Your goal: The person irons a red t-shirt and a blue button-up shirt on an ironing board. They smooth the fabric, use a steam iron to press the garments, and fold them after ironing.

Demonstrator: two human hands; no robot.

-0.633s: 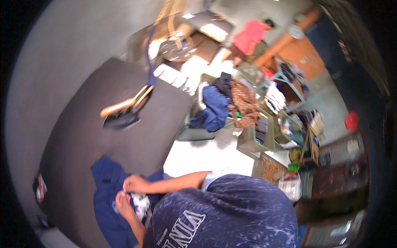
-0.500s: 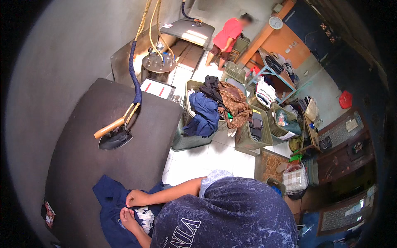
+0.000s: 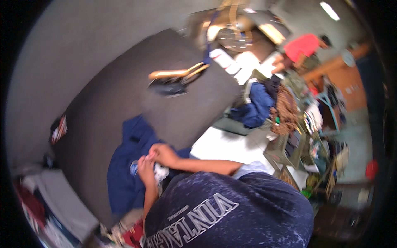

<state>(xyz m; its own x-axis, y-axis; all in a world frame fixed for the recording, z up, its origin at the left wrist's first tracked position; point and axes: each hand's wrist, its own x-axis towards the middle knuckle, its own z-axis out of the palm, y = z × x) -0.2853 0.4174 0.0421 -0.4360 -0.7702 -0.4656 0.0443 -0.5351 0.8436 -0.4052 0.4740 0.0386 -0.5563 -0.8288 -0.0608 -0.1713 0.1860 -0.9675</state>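
Observation:
A navy shirt [image 3: 128, 186] with a round badge near its front lies spread on the dark padded ironing table [image 3: 103, 107]. My left hand [image 3: 145, 167] and my right hand [image 3: 163, 156] meet over its front, fingertips pinched close together. Both appear to grip the shirt's fabric, though the exact spot between the fingers is blurred. White-and-dark patterned cloth [image 3: 161, 172] shows just beneath my hands. Farther up the table rests a dark iron [image 3: 168, 87] with a wooden handle, apart from both hands.
A hose [image 3: 206, 49] runs up from the iron. Right of the table stand baskets [image 3: 285, 151] piled with clothes, including a blue garment [image 3: 258, 105] and brown patterned cloth [image 3: 284, 109]. A person in red [image 3: 302, 47] is at the back. Folded fabrics [image 3: 53, 211] lie at lower left.
My view has swung, so the table, iron and baskets appear shifted right and up, with blur. Both hands stay together on the shirt. The person in red remains at the back.

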